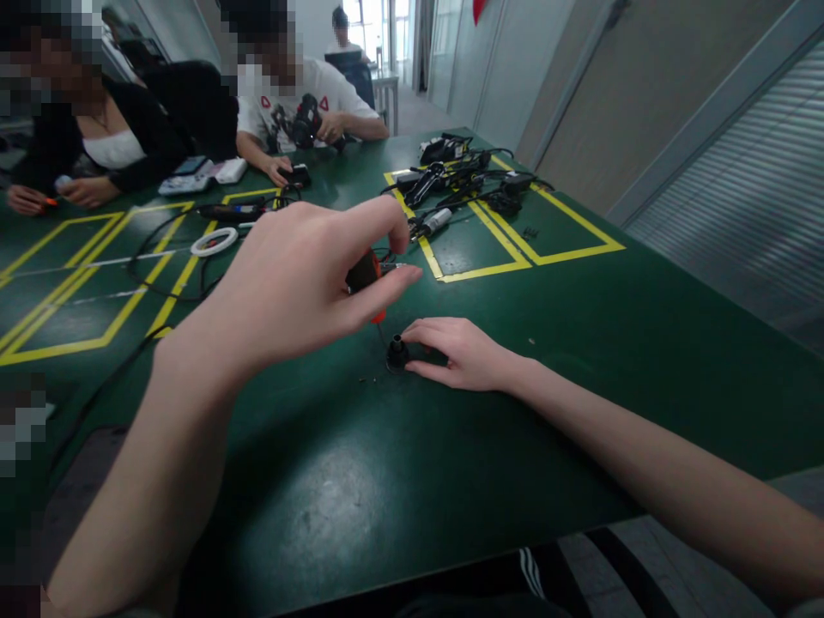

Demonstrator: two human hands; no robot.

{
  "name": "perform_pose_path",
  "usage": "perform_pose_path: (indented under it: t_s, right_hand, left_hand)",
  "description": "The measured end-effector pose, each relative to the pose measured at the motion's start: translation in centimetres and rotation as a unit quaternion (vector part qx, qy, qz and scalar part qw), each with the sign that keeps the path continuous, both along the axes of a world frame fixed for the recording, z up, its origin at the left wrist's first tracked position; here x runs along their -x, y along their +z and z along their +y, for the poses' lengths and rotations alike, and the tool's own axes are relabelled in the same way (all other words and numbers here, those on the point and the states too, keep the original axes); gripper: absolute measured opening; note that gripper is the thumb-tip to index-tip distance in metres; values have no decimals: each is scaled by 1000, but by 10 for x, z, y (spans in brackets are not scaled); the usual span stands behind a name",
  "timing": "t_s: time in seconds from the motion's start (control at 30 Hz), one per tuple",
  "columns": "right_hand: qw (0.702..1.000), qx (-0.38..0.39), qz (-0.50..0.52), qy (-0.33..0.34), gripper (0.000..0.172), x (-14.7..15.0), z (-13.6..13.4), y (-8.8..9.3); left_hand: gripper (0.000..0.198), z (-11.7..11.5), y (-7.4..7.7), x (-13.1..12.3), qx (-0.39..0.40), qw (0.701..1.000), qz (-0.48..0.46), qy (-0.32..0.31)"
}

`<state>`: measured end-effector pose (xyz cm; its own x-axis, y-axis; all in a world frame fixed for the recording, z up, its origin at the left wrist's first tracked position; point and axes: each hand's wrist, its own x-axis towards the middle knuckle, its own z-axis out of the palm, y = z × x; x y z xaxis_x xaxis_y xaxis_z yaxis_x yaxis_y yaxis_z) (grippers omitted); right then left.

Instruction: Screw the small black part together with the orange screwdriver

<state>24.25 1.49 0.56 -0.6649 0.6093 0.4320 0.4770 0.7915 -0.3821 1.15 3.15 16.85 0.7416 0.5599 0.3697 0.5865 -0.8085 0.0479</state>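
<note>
My left hand [302, 275] is raised over the table, its fingers curled around a screwdriver [378, 316] with an orange and black handle. Most of that handle is hidden behind the hand. The thin shaft points down at a small round black part [397, 355] with a short tube on top, standing upright on the table. Whether the tip touches it I cannot tell. From the right side, my right hand [467, 354] pinches this black part between thumb and fingers. A few tiny bits, perhaps screws, lie just left of it.
The green table [554, 343] carries yellow tape outlines. Black cables and devices [457, 176] are heaped at the far side. A white ring [215, 242] and a cabled black tool [235, 210] lie to the left. Two people sit across the table, handling things.
</note>
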Motion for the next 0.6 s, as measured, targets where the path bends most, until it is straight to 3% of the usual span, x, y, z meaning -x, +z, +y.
perform_pose_path:
  t_s: [0.33,0.6]
  right_hand:
    - [1000,-6,-7,2,22,1,0,1]
    - [1000,-22,-4,2,23,1,0,1]
  left_hand:
    - [24,-3,-1,-2,-1,998,-39,-59]
    - [22,-1,-4,-5,-8,997,-50,-64]
